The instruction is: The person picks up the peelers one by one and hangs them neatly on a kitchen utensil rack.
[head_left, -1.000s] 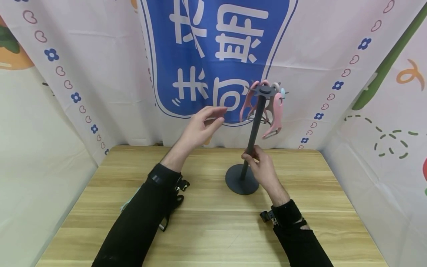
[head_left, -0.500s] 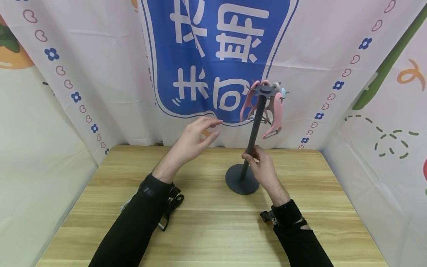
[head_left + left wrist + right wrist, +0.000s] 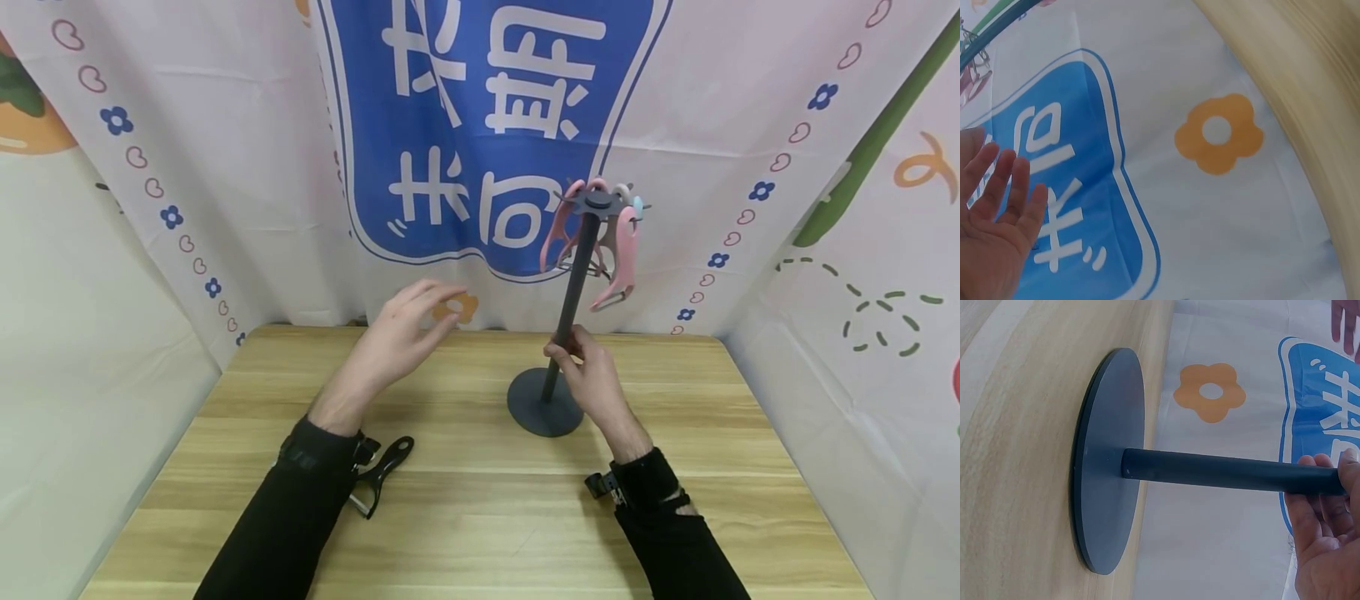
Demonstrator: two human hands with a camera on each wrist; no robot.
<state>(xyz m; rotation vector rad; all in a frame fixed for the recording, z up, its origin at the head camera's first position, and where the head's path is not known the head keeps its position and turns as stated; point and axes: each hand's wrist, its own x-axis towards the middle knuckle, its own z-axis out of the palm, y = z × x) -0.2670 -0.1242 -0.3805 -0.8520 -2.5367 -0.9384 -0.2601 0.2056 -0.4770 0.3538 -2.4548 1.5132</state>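
Observation:
A dark grey stand with a round base (image 3: 545, 403) stands on the table, and its pole (image 3: 576, 283) carries a ring of hooks (image 3: 597, 202) at the top. From the hooks hang several peelers, among them a pink peeler (image 3: 621, 258). My right hand (image 3: 592, 375) grips the lower pole, thumb and fingers round it, as the right wrist view confirms. My left hand (image 3: 397, 329) is in the air left of the stand, holding nothing; its fingers show spread in the left wrist view. A black peeler (image 3: 390, 462) lies on the table beside my left forearm, its head partly hidden by the sleeve.
The wooden table (image 3: 480, 533) ends at a white cloth backdrop (image 3: 247, 167) with a blue printed sign (image 3: 480, 108). Cloth walls also rise at the left and right sides.
My left hand has drawn back from the stand, leftward and down, uncovering more of the black peeler. The right hand and the stand stay in place.

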